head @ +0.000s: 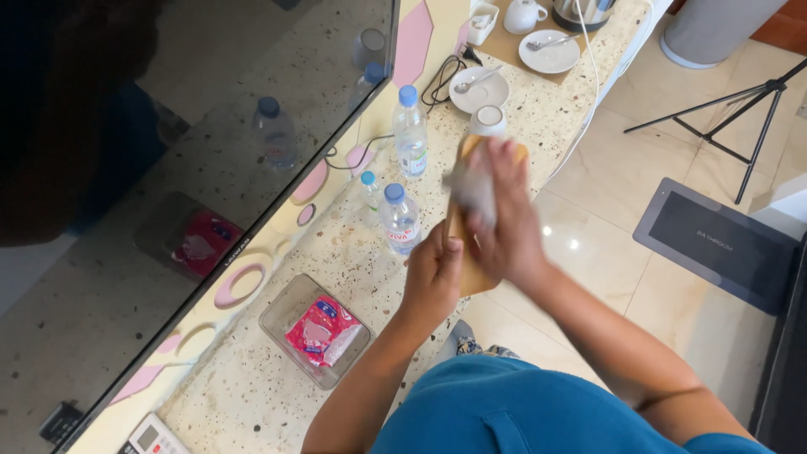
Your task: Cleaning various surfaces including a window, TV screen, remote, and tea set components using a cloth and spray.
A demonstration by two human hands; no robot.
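Head view, looking down at a speckled desk (277, 395) set against a wall with a large dark screen (168, 151). The left hand (433, 273) was clenched on the lower edge of a light wooden tray (471, 273), holding it tilted up off the desk. The right hand (504, 219) pressed a pale cloth (472, 192) flat against the tray's upper face, fingers spread over the fabric. Judged from this posture, wiping of the tray was under way; which parts of the tray had been covered could not be told, since motion blur softened the cloth and the hands hid much of the wood.

Three capped water bottles stood just beside the tray: a tall one (410, 130) and two shorter ones (401, 220), (370, 192). A white cup (487, 120) stood behind the tray's far end, touching or nearly so. Further back lay a saucer with a spoon (479, 88), a second saucer (551, 50) and a kettle base, cut off by the top edge. A clear plastic container (282, 324) held a pink packet (321, 329). At bottom left a telephone (151, 437) was partly cropped. On the tiled floor stood a tripod (740, 118) and a dark mat (714, 240).
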